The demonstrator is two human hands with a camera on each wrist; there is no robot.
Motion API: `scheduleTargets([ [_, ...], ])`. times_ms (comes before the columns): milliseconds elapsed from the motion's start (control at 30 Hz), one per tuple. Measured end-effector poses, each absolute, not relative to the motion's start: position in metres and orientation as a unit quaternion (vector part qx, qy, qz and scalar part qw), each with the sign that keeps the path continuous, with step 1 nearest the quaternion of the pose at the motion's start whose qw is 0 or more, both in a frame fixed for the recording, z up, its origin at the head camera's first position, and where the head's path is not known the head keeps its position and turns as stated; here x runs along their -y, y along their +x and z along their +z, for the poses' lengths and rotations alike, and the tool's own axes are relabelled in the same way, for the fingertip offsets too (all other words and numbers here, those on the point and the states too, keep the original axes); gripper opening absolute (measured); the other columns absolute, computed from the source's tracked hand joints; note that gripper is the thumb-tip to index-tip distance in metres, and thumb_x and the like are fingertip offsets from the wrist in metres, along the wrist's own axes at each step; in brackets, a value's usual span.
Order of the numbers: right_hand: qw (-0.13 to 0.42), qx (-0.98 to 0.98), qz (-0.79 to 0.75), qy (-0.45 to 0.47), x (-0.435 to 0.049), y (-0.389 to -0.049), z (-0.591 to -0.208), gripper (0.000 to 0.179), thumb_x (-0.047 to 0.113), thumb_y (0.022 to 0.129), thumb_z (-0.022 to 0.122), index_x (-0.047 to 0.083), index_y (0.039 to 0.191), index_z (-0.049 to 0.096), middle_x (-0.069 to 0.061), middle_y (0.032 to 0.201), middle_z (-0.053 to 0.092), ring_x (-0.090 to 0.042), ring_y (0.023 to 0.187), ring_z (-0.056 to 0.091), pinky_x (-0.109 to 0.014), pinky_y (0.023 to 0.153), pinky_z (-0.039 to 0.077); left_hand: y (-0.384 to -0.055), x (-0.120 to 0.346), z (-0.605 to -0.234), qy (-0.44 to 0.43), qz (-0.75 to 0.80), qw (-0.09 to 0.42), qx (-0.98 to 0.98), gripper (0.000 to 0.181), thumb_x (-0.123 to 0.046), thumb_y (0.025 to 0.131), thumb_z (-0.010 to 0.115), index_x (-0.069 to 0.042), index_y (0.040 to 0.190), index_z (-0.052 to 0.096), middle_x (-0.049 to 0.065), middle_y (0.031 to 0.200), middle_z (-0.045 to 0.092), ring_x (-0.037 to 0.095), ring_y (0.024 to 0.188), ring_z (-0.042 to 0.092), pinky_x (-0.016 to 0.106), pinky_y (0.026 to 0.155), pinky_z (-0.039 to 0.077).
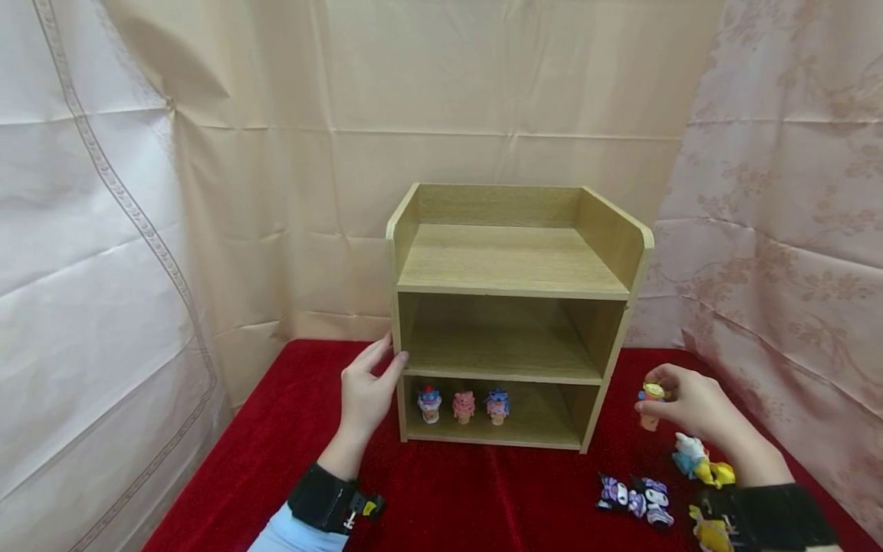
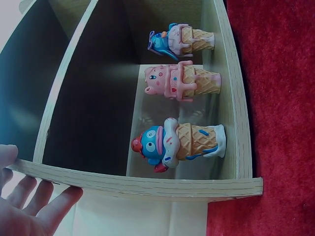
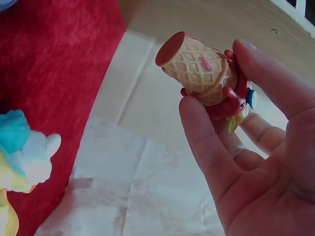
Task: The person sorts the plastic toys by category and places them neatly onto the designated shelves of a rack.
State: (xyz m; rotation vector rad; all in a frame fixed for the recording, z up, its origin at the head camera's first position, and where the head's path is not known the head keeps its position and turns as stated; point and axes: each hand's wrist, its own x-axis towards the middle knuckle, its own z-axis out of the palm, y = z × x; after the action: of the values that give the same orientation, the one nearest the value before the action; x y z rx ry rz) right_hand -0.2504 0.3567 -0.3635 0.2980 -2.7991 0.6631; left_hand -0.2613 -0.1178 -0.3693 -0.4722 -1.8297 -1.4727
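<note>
- beige cloth (image 1: 428,84) hangs behind a table spread with red velvet (image 1: 441,491); its near edge is cut off.
- a wooden shelf unit (image 1: 513,257) stands on the red; its back and outer left side are out of sight in the head view.
- three ice-cream-cone figures (image 1: 464,407) stand upright in a row in its bottom compartment, towards the left.
- the left hand (image 1: 366,399) touches the unit's left panel, fingers fairly straight along the outside, thumb at the front edge; how firmly, i cannot tell.
- the right hand (image 1: 700,402) pinches a cone figure (image 3: 204,73) between thumb and fingers, right of the unit; they hide much of its top.
- near that wrist lie two purple-and-black figures (image 1: 635,500), a blue, white and yellow cluster (image 1: 698,460), hard to separate, and a yellow figure (image 1: 712,531), partly covered by the wrist strap (image 1: 773,515).
</note>
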Motion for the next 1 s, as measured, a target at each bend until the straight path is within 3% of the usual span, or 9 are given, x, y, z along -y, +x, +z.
scheduleTargets([
  [233,0.123,0.960,0.227,0.106,-0.345,-0.247,-0.359,0.049,0.035,0.079,0.089,0.004,0.108,0.066,-0.004,0.092,0.071,-0.028,0.088,0.068,-0.040,0.066,0.051,-0.261,0.118,-0.369,-0.180,-0.571,0.365,0.713,0.041,0.005,0.090,0.074,0.008,0.130,0.064,0.024,0.126,0.067,0.038,0.113,0.066,0.055,0.093,0.052],
  [567,0.090,0.955,0.259,0.117,-0.329,-0.238,-0.359,0.041,0.031,0.084,0.086,0.006,0.108,0.063,0.011,0.068,0.070,-0.011,0.075,0.067,-0.031,0.060,0.043,-0.261,0.118,-0.369,-0.181,-0.574,0.363,0.712,0.041,0.006,0.090,0.074,0.008,0.130,0.064,0.024,0.126,0.066,0.038,0.113,0.066,0.058,0.093,0.052],
  [1000,0.094,0.952,0.254,0.141,-0.316,-0.230,-0.364,0.035,0.025,0.082,0.087,0.012,0.101,0.061,0.015,0.066,0.067,-0.004,0.071,0.060,-0.028,0.061,0.039,-0.262,0.118,-0.370,-0.180,-0.568,0.366,0.715,0.041,0.006,0.090,0.074,0.008,0.130,0.064,0.024,0.126,0.067,0.036,0.113,0.067,0.056,0.092,0.053],
])
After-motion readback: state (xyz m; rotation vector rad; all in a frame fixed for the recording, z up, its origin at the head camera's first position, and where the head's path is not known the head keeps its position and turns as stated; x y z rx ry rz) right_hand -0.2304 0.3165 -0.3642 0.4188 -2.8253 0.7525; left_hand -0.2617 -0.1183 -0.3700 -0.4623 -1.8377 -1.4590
